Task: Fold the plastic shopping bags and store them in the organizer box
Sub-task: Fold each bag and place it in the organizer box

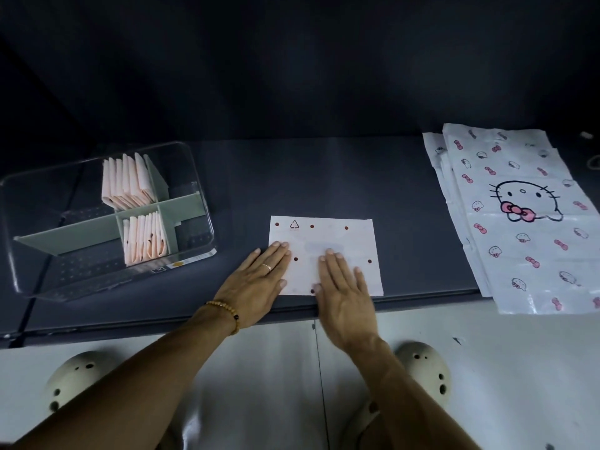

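Observation:
A white plastic bag with red dots (337,237), folded into a flat square, lies near the front edge of the dark table. My left hand (258,282) presses flat on its left edge, fingers straight. My right hand (344,292) lies flat on its lower middle, fingers straight too. A clear organizer box (201,203) with grey-green dividers stands at the left. Several folded pale pink bags (128,181) stand in its back compartment, and more folded bags (144,237) fill a front one. A stack of unfolded cat-print bags (519,222) lies flat at the right.
The dark grey table (324,180) runs back to a dark wall. Its front edge is just below my hands, and the cat-print stack overhangs it at the right. Below are a pale floor and my two light shoes (425,368).

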`<action>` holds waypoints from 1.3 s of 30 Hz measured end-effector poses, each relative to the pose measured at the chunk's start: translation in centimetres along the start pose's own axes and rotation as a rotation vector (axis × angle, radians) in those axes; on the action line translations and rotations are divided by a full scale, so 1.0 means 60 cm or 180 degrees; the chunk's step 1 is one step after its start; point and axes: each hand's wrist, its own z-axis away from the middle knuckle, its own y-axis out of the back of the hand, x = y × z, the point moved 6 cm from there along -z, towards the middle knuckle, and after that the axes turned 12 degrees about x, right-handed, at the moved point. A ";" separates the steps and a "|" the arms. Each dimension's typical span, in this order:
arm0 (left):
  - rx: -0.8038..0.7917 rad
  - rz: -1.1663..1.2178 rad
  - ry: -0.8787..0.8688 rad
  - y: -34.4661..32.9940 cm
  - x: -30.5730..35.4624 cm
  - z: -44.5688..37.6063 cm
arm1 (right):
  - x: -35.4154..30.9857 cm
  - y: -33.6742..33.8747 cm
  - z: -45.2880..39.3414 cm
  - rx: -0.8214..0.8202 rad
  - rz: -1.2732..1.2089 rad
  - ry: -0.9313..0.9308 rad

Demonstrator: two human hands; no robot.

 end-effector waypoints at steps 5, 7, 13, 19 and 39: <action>0.0064 0.0093 0.0043 -0.002 0.001 -0.004 | 0.138 0.036 0.025 -0.0184 0.0302 -0.0380; 0.0091 0.0178 0.0046 0.001 0.003 -0.007 | 0.146 0.051 0.024 -0.0094 0.0372 -0.0403; 0.0035 0.0282 0.0004 0.005 0.003 -0.006 | 0.061 0.071 0.006 0.0058 0.0168 0.0382; 0.0022 0.0310 0.0031 0.016 0.009 -0.005 | 0.062 0.090 -0.011 0.0369 0.0104 0.0384; 0.0430 0.0839 0.1935 0.060 -0.048 -0.034 | 0.136 0.070 -0.066 -0.0136 -0.0477 -0.1605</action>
